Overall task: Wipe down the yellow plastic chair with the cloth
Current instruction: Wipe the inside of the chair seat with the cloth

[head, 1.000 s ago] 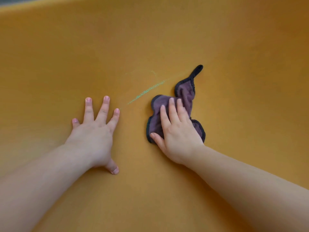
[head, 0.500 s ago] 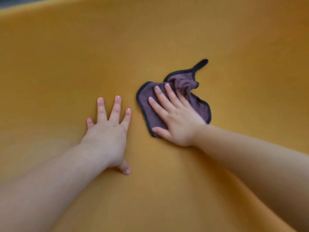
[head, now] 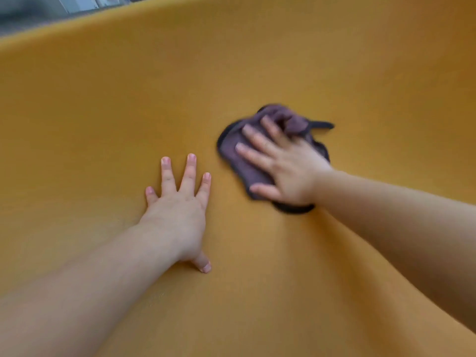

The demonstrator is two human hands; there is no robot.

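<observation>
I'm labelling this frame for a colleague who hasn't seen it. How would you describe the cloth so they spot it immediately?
The curved yellow plastic chair fills the view. On it, right of centre, the right hand presses flat on a crumpled purple-grey cloth with dark edging. It is the only dark thing there; the left hand lies bare.

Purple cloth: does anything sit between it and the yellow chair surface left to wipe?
Nothing visible does. The purple cloth with dark trim lies flat under the right hand on the yellow plastic chair; the left hand rests beside it, apart.
</observation>
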